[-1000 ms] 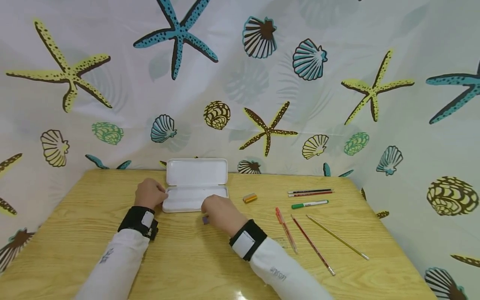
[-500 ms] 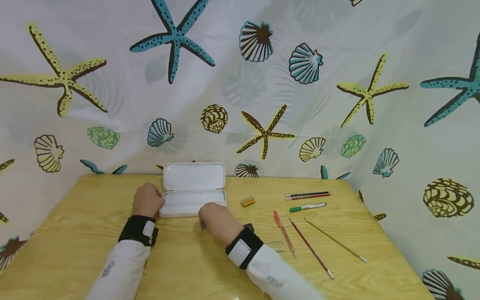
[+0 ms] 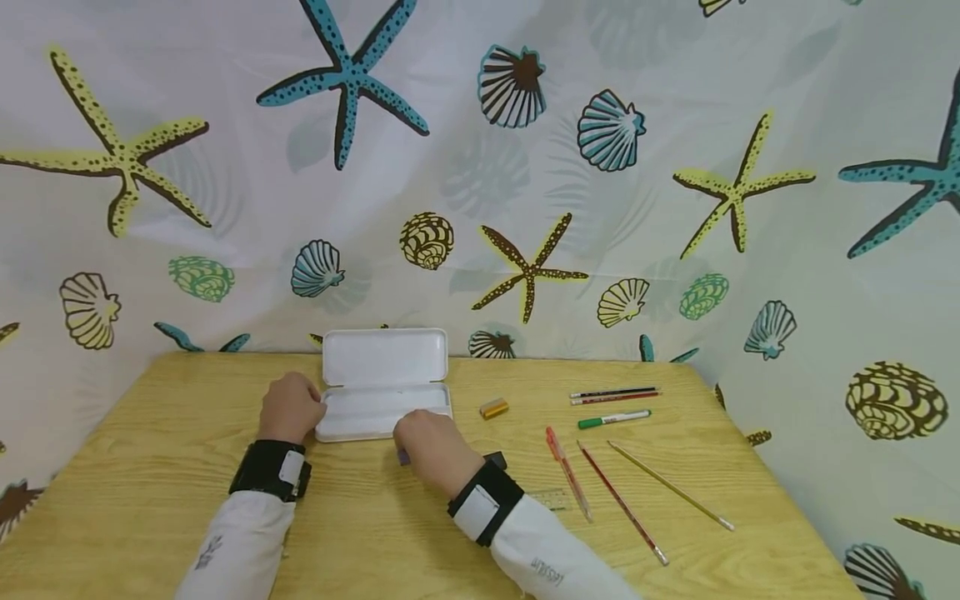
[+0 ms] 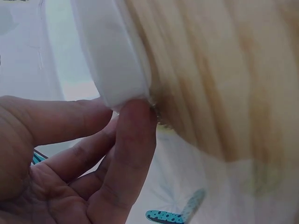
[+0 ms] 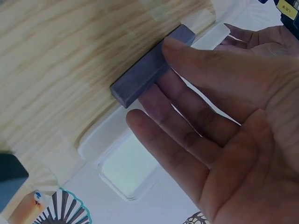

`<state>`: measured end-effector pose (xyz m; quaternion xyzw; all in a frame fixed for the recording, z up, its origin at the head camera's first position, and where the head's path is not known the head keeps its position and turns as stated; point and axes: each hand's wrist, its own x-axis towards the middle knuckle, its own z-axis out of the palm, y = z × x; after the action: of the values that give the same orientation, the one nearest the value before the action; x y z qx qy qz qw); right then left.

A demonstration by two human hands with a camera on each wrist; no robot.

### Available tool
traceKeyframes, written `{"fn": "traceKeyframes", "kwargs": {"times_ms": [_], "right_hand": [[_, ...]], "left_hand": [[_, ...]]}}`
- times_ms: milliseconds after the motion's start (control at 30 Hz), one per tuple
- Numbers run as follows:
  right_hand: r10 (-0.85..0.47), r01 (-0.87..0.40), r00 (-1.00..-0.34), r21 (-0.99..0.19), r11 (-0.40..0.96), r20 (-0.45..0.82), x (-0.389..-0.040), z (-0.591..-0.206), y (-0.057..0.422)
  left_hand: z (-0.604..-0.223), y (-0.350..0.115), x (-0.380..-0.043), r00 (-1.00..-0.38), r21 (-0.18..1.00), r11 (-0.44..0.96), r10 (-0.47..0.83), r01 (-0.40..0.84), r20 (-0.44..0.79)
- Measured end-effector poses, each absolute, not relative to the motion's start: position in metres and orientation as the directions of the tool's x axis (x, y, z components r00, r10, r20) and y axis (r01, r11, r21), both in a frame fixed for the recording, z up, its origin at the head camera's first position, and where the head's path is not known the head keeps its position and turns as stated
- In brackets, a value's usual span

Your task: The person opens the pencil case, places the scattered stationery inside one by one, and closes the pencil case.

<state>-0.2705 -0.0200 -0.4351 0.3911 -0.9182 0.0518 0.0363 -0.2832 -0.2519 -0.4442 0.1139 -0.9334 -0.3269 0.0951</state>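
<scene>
In the head view, a white pencil case [image 3: 385,357] lies with its lid raised at the back of the table. At the case's left side is my left hand [image 3: 288,408]; the left wrist view shows its thumb and a finger pinching the case's corner [image 4: 122,60]. My right hand [image 3: 435,450] is just in front of the case's right end. Between its thumb and fingers it holds a long purple eraser [image 5: 145,70], seen best in the right wrist view. Only a small end of the eraser shows in the head view, the hand covering the rest.
An orange sharpener [image 3: 493,408] lies right of the case. Farther right are a black pencil [image 3: 611,392], a red pencil [image 3: 615,399], a green marker [image 3: 613,419], a red pen [image 3: 568,475], another red pencil [image 3: 622,502] and a yellow pencil [image 3: 671,486]. A clear ruler [image 3: 551,499] shows beside the right sleeve.
The head view has tilted up slightly, so everything sits lower in it. My right hand has drawn back a little from the case with the eraser, and more of the ruler shows. My left hand stays at the case.
</scene>
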Motion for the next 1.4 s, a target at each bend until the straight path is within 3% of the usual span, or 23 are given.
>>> {"fn": "traceKeyframes", "kwargs": {"times_ms": [233, 500, 667, 1033, 1400], "right_hand": [[-0.710, -0.716, -0.698, -0.112, 0.689, 0.100, -0.268, -0.425, -0.017], [-0.640, -0.652, -0.757, -0.225, 0.724, 0.133, -0.285, -0.379, 0.000], [-0.645, -0.668, -0.743, -0.232, 0.706, 0.176, -0.296, -0.365, 0.008], [-0.626, -0.632, -0.773, -0.191, 0.751, 0.097, -0.317, -0.393, -0.004], [-0.650, -0.655, -0.755, -0.149, 0.741, 0.088, -0.324, -0.411, -0.010]], "left_hand": [[-0.444, -0.254, -0.284, -0.958, 0.629, 0.762, -0.272, -0.154, 0.094], [-0.440, -0.254, -0.287, -0.961, 0.630, 0.760, -0.266, -0.160, 0.076], [-0.439, -0.254, -0.287, -0.961, 0.624, 0.766, -0.264, -0.156, 0.084], [-0.438, -0.252, -0.287, -0.961, 0.624, 0.767, -0.260, -0.149, 0.089], [-0.437, -0.251, -0.282, -0.961, 0.626, 0.764, -0.263, -0.156, 0.082]]}}
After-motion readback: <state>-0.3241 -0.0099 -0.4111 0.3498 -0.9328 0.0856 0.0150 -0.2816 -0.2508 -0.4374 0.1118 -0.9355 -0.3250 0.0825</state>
